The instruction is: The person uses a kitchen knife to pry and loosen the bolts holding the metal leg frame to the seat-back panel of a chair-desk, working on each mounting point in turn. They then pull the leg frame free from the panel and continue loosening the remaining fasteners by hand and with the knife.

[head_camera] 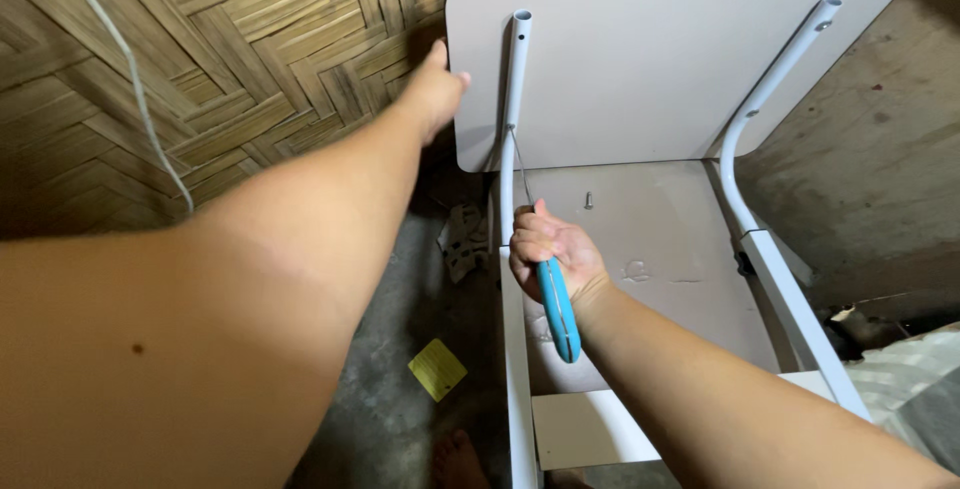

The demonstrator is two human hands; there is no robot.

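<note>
The right hand (pixel 545 249) has its fingers wrapped tight around a blue-handled screwdriver (pixel 557 304). Its thin metal shaft (pixel 519 164) points up to the left white tube leg (pixel 514 99), and the tip seems to meet the tube about where the tube crosses the lower edge of the pale board (pixel 650 59). I cannot see a screw head there; it is too small to tell. The left hand (pixel 435 89) is pressed on the board's left edge, near the top corner, with the fingers close together, touching the edge, not gripping round it. The board stands upright at the far end of a white frame (pixel 517 379), and a second tube leg (pixel 770 99) runs up the right side. To do this well, I think the left hand should push hard so that the board cannot wobble. The screwdriver should stay in a straight line with the screw, not leaning, so the tip does not slip out. Push in a little while turning, and turn slowly. If the tip slips, it could scratch the tube or poke the board. A loose small screw (pixel 588 199) lies on the flat brown panel (pixel 660 239) inside the frame, a little to the right of the hand. A yellow paper (pixel 437 368) lies on the floor (pixel 400 419) below.
</note>
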